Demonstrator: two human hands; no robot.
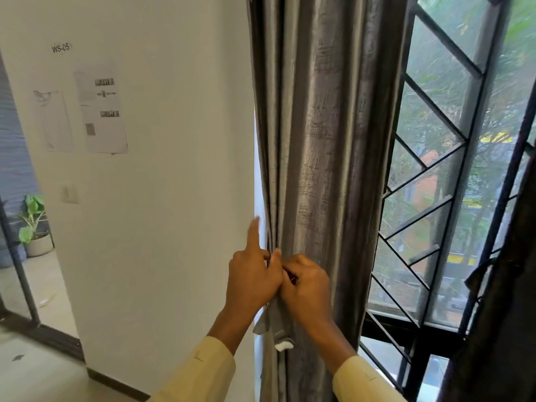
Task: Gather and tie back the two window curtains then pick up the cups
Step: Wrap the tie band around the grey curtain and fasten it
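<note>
A grey curtain (322, 146) hangs gathered in folds at the window's left side, beside the white wall. My left hand (252, 281) grips the curtain's left edge, its index finger pointing up. Touching it, my right hand (309, 288) pinches a grey tie-back strap (274, 323) against the folds. The strap's loose end with a white patch hangs just below both hands. A second, dark curtain (499, 300) hangs at the right edge. No cups are in view.
The window (435, 158) has a black diagonal grille and a mesh. Papers (101, 108) are stuck on the white wall at the left. A potted plant (33, 227) stands past a doorway at far left.
</note>
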